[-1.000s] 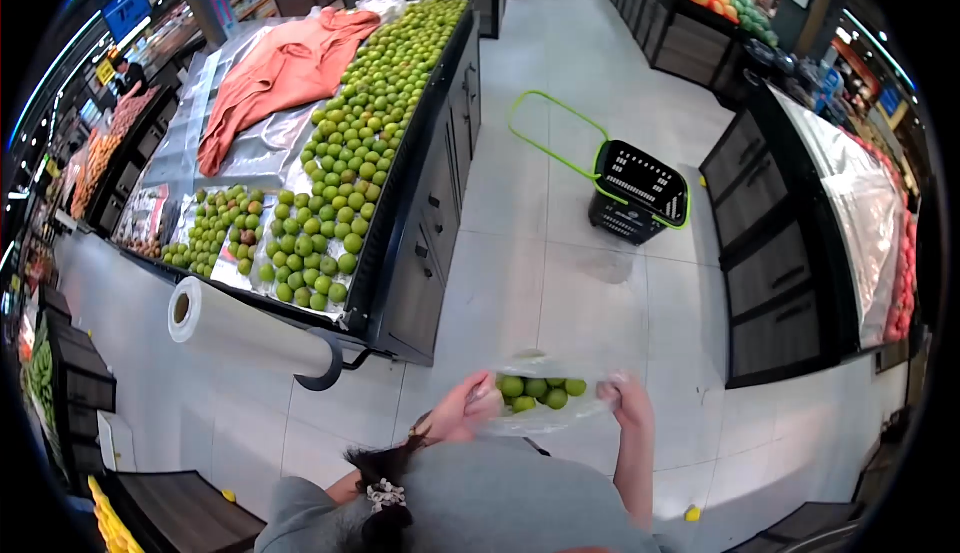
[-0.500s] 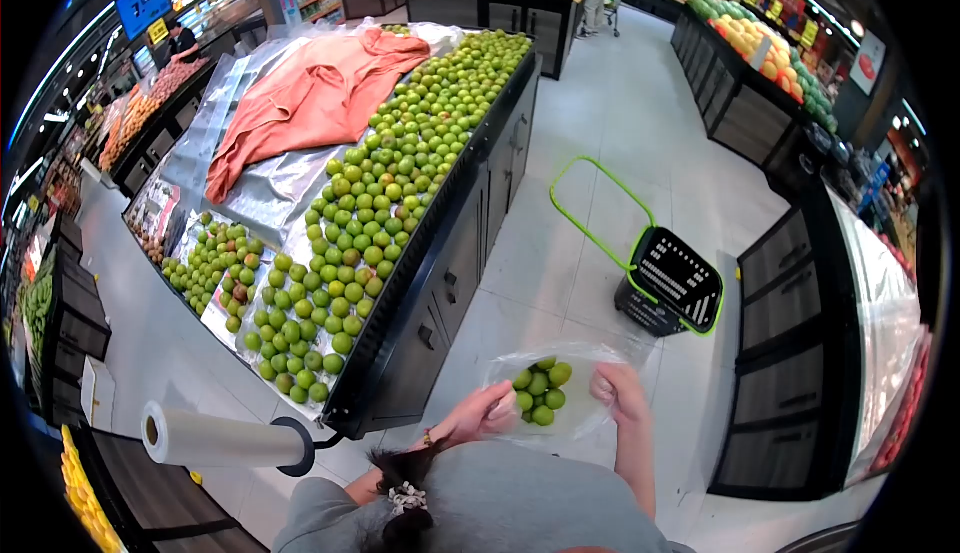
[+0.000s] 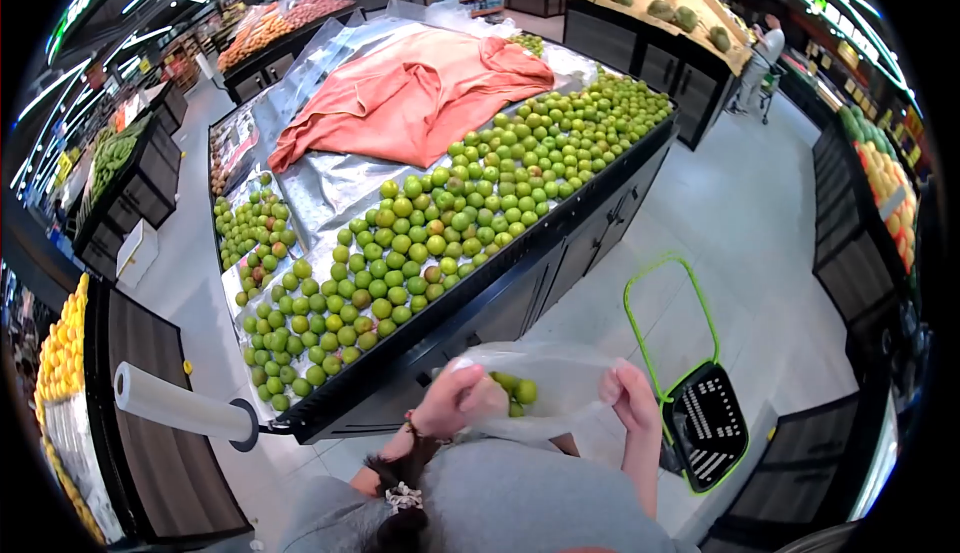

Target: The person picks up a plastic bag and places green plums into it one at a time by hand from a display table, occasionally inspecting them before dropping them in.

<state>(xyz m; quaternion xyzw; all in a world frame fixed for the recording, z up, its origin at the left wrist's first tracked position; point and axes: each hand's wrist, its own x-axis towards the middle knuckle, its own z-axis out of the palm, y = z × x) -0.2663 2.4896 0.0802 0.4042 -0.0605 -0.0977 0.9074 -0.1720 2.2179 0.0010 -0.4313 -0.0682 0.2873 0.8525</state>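
Note:
A clear plastic bag (image 3: 565,378) hangs between my two hands in front of my body. Inside it, toward the left, lie several round green fruits (image 3: 523,391), partly hidden by my fingers and the film. My left hand (image 3: 458,400) is closed on the left side of the bag's rim. Fingers of my right hand (image 3: 630,396) pinch the rim on the right. Just beyond my hands, a large heap of similar green fruits (image 3: 420,253) covers the near and right parts of a display stand.
A black shopping basket with a green handle (image 3: 706,425) stands on the floor at my right. Left of me, a roll of plastic bags (image 3: 180,405) sticks out on a holder. Orange cloth (image 3: 400,98) covers part of the stand. A person (image 3: 765,53) is at the back right.
My view has swung left toward the fruit stand, so the stand fills more of the picture and the basket sits lower right. Both hands still hold the bag, now closer to the stand's edge.

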